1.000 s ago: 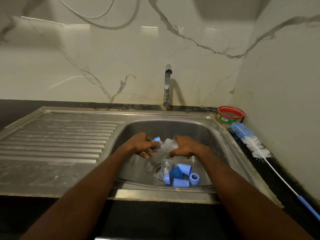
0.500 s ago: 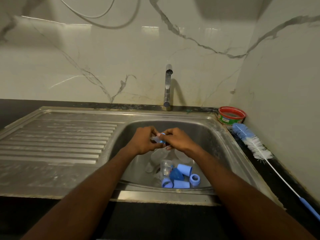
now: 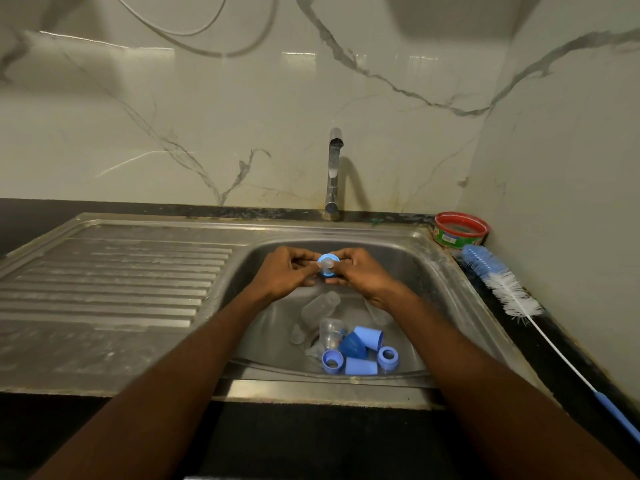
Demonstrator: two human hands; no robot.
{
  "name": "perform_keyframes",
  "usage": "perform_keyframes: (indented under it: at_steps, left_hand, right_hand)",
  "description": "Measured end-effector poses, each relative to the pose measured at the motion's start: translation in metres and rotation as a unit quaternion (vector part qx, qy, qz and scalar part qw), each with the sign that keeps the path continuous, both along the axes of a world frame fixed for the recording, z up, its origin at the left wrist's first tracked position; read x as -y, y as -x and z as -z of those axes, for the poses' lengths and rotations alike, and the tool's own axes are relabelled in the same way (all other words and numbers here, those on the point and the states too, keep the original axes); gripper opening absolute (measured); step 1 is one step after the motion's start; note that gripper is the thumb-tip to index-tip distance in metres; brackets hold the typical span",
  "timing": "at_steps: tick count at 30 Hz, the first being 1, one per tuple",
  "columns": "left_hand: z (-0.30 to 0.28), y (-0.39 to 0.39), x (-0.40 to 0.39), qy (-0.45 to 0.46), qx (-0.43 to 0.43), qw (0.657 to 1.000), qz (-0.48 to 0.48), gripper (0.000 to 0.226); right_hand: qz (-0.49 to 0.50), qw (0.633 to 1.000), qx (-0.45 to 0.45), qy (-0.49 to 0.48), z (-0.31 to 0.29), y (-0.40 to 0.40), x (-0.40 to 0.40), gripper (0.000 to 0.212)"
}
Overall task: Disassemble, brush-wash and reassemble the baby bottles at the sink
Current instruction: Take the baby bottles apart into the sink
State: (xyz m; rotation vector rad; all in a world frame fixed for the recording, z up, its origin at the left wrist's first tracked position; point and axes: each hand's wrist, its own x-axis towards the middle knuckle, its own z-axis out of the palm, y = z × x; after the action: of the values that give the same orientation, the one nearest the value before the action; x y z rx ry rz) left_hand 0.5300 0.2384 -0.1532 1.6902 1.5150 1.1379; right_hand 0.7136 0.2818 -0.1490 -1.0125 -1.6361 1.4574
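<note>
Over the steel sink basin (image 3: pixel 426 271), my left hand (image 3: pixel 285 273) and my right hand (image 3: pixel 360 275) meet and pinch a blue screw ring with a clear teat (image 3: pixel 326 265) between their fingertips. Below them on the basin floor lies a clear bottle body (image 3: pixel 320 305) on its side. Near the drain sit a clear cup-like part (image 3: pixel 330 332), blue caps (image 3: pixel 369 337), a dark blue cone (image 3: pixel 352 345) and two blue rings (image 3: pixel 388 356). A second clear piece shows partly under my right wrist.
The tap (image 3: pixel 333 174) stands behind the basin, with no water running. A ribbed drainboard (image 3: pixel 114 282) lies to the left. At the right, a red-rimmed green tub (image 3: pixel 460 230) and a long blue-and-white bottle brush (image 3: pixel 509 289) rest on the dark counter by the wall.
The clear bottle that both hands held a second ago now lies in the basin. Both hands have risen and come together on the blue ring with its teat.
</note>
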Motion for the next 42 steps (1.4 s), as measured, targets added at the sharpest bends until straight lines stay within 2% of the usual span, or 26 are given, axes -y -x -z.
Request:
perform_keyframes:
  at_steps: [5, 10, 19, 23, 30, 38, 42]
  left_hand:
    - [0.002, -0.004, 0.001, -0.022, -0.023, 0.999, -0.022, 0.033]
    - [0.004, -0.005, 0.001, -0.087, -0.067, 0.992, -0.065, 0.039]
    - [0.002, -0.002, 0.003, -0.155, -0.051, 0.979, -0.121, 0.033]
    - [-0.001, 0.002, 0.006, -0.15, -0.06, 0.983, -0.09, 0.031]
    - [0.004, -0.001, -0.001, -0.101, -0.077, 0.989, -0.077, 0.034]
    - [0.0, -0.002, 0.003, -0.041, 0.025, 0.999, -0.022, 0.036]
    - [0.0, -0.001, 0.003, -0.036, 0.02, 0.999, -0.018, 0.038]
  right_hand:
    - [0.021, 0.998, 0.043, -0.049, 0.004, 0.001, 0.001, 0.034]
    - [0.037, 0.987, 0.091, -0.126, 0.007, 0.004, -0.001, 0.028]
    - [-0.016, 0.985, 0.074, -0.155, -0.001, 0.012, 0.011, 0.038]
    - [-0.002, 0.986, 0.057, -0.159, -0.002, 0.01, 0.013, 0.037]
    - [0.015, 0.996, 0.016, -0.089, 0.0, 0.01, 0.01, 0.032]
    - [0.031, 0.997, 0.014, -0.069, 0.003, 0.007, 0.008, 0.031]
    - [0.047, 0.995, 0.031, -0.086, 0.001, 0.006, 0.01, 0.026]
